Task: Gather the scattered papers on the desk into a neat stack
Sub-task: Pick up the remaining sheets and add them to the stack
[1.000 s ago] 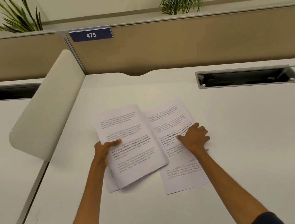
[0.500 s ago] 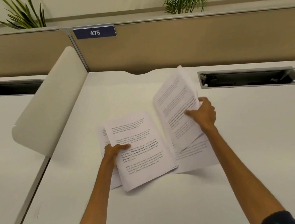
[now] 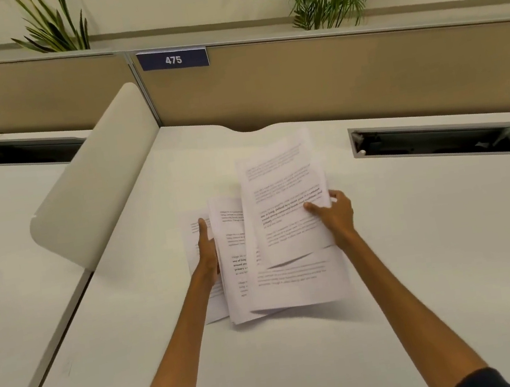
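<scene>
Several printed white sheets overlap loosely at the middle of the white desk (image 3: 417, 236). My right hand (image 3: 332, 215) grips the top sheets (image 3: 284, 202) by their right edge, thumb on the print, and they tilt up off the desk above the rest. A further sheet (image 3: 299, 285) lies under them, sticking out toward me. My left hand (image 3: 207, 249) rests edge-on against the left side of the lower papers (image 3: 235, 261), fingers straight along them. One sheet (image 3: 192, 231) peeks out to the left, behind that hand.
A curved white divider panel (image 3: 94, 199) stands to the left of the papers. An open cable tray slot (image 3: 436, 143) sits in the desk at the back right. A tan partition with a "475" label (image 3: 172, 60) closes the back. A second desk (image 3: 10, 260) lies to the left.
My right hand lifted sheets from the right side and carried them left over the left-hand pile. My left hand shifted from gripping the pile's edge to lying flat along its side.
</scene>
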The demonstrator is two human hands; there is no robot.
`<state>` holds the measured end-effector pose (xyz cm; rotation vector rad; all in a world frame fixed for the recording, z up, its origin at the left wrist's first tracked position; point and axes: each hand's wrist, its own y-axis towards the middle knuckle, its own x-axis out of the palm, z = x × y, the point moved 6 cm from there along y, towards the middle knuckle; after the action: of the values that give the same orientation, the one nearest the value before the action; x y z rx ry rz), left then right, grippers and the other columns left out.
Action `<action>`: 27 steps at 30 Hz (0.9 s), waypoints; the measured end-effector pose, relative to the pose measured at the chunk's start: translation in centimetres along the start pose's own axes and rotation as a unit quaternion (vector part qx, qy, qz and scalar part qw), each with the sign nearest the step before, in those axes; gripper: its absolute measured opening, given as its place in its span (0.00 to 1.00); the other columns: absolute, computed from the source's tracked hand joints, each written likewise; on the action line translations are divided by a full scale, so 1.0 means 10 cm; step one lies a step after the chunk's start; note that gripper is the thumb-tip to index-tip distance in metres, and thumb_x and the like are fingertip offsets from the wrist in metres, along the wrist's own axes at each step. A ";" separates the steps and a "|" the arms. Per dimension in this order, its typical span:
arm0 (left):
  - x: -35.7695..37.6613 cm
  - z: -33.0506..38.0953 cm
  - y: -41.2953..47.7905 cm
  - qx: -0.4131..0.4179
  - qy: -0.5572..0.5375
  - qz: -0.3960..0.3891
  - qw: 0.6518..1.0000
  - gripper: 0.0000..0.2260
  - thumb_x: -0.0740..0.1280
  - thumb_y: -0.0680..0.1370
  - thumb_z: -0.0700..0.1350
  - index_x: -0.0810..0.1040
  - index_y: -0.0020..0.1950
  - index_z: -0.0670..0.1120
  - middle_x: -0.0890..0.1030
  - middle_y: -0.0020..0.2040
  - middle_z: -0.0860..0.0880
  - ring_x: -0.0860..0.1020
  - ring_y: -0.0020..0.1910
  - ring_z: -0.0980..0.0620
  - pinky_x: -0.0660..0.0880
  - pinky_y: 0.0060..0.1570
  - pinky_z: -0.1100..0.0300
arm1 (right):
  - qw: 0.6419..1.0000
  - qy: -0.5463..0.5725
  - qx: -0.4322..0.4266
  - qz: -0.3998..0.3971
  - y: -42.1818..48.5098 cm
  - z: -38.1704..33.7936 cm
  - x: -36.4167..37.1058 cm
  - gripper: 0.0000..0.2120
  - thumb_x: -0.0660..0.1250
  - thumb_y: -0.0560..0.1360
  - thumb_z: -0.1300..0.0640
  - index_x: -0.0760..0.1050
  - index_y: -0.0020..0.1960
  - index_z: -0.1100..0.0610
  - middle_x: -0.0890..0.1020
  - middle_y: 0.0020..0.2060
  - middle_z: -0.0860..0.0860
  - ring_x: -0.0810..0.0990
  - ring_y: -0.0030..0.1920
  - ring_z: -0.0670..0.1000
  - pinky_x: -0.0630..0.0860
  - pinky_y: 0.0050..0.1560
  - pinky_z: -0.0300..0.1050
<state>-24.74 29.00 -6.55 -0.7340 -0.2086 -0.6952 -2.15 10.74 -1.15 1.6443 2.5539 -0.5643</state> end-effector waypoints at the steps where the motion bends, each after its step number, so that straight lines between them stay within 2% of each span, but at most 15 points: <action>1: 0.01 0.01 -0.01 0.008 0.015 0.007 1.000 0.36 0.47 0.79 0.70 0.72 0.73 0.45 0.78 0.67 0.39 0.76 0.65 0.36 0.71 0.66 0.41 | 1.000 -0.013 0.006 -0.002 -0.02 0.14 0.06 0.30 0.79 0.69 0.55 0.72 0.65 0.61 0.80 0.61 0.60 0.80 0.54 0.56 0.77 0.55 0.47; 4: -0.04 0.04 -0.05 0.040 0.151 0.077 0.985 0.28 0.66 0.77 0.62 0.74 0.71 0.47 0.80 0.65 0.47 0.79 0.59 0.46 0.75 0.57 0.55 | 0.997 -0.072 0.002 -0.009 -0.09 0.47 0.19 0.23 0.74 0.74 0.58 0.72 0.66 0.60 0.80 0.59 0.63 0.79 0.53 0.57 0.75 0.56 0.46; 6: -0.06 0.00 -0.04 0.060 0.204 0.091 0.973 0.27 0.77 0.72 0.50 0.77 0.68 0.44 0.82 0.62 0.47 0.81 0.56 0.48 0.78 0.51 0.57 | 0.993 -0.117 -0.021 -0.014 -0.13 0.56 0.25 0.21 0.72 0.75 0.60 0.72 0.65 0.61 0.80 0.61 0.63 0.79 0.60 0.59 0.74 0.61 0.49; 7: -0.06 -0.03 -0.03 0.065 0.206 0.089 0.972 0.26 0.79 0.70 0.44 0.78 0.66 0.42 0.83 0.61 0.44 0.83 0.55 0.46 0.80 0.50 0.55 | 0.990 -0.133 -0.032 -0.018 -0.14 0.57 0.28 0.20 0.72 0.75 0.61 0.72 0.65 0.61 0.80 0.61 0.62 0.78 0.62 0.59 0.73 0.63 0.49; 10: -0.04 -0.08 -0.02 0.088 0.203 0.087 0.971 0.20 0.78 0.68 0.35 0.81 0.59 0.43 0.85 0.56 0.44 0.84 0.52 0.45 0.83 0.48 0.53 | 0.985 -0.160 -0.058 -0.035 -0.14 0.55 0.37 0.21 0.72 0.75 0.61 0.73 0.65 0.62 0.80 0.62 0.59 0.77 0.64 0.57 0.72 0.64 0.48; 13: 0.00 -0.03 -0.01 0.119 0.202 0.051 0.971 0.18 0.79 0.69 0.38 0.82 0.57 0.46 0.87 0.52 0.49 0.85 0.52 0.47 0.83 0.48 0.52 | 0.991 -0.125 -0.029 -0.037 -0.08 0.54 0.36 0.22 0.74 0.74 0.57 0.74 0.65 0.61 0.79 0.63 0.57 0.78 0.64 0.56 0.72 0.64 0.46; 15: 0.04 0.09 -0.02 0.129 0.189 0.024 0.973 0.22 0.79 0.69 0.39 0.80 0.62 0.43 0.86 0.55 0.46 0.85 0.54 0.45 0.83 0.51 0.49 | 0.996 -0.062 0.033 -0.057 -0.01 0.52 0.32 0.29 0.76 0.72 0.53 0.71 0.69 0.59 0.78 0.63 0.56 0.78 0.61 0.55 0.73 0.64 0.48; 17: 0.11 0.26 -0.06 0.139 0.169 0.000 0.976 0.23 0.78 0.69 0.38 0.79 0.63 0.41 0.86 0.56 0.44 0.84 0.55 0.42 0.83 0.51 0.48 | 0.988 0.035 0.088 -0.120 0.03 0.41 0.31 0.35 0.77 0.71 0.52 0.66 0.73 0.58 0.76 0.62 0.54 0.77 0.59 0.53 0.74 0.63 0.49; 18: 0.17 0.37 -0.09 0.146 0.162 -0.011 0.976 0.23 0.78 0.69 0.38 0.79 0.63 0.40 0.86 0.56 0.43 0.84 0.55 0.40 0.83 0.49 0.48 | 0.979 0.083 0.089 -0.164 0.03 0.30 0.31 0.36 0.78 0.70 0.53 0.67 0.73 0.58 0.77 0.63 0.52 0.78 0.60 0.53 0.75 0.64 0.50; 21: 0.36 0.74 -0.23 0.193 0.161 -0.020 0.968 0.23 0.75 0.67 0.37 0.79 0.62 0.36 0.85 0.55 0.40 0.84 0.51 0.37 0.83 0.45 0.48 | 0.953 0.154 -0.012 -0.262 -0.04 -0.20 0.28 0.27 0.77 0.70 0.59 0.75 0.67 0.59 0.83 0.61 0.56 0.83 0.60 0.57 0.80 0.60 0.54; 25: 0.60 1.26 -0.45 0.292 0.157 -0.017 0.943 0.24 0.71 0.68 0.37 0.77 0.64 0.34 0.83 0.57 0.37 0.84 0.50 0.39 0.83 0.46 0.46 | 0.945 0.155 -0.132 -0.257 -0.18 -0.80 0.10 0.20 0.80 0.66 0.59 0.83 0.57 0.54 0.86 0.54 0.53 0.86 0.54 0.55 0.83 0.49 0.48; 27: 0.71 1.42 -0.56 0.332 0.158 -0.014 0.930 0.23 0.72 0.70 0.39 0.77 0.64 0.34 0.84 0.56 0.39 0.85 0.49 0.43 0.83 0.45 0.50 | 0.949 0.117 -0.167 -0.241 -0.21 -0.94 0.03 0.19 0.81 0.65 0.58 0.83 0.54 0.50 0.87 0.51 0.49 0.86 0.50 0.52 0.84 0.45 0.44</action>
<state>-22.11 32.08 9.80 0.0327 -0.1434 -0.7024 -2.77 13.35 8.08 1.0313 3.0240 0.0652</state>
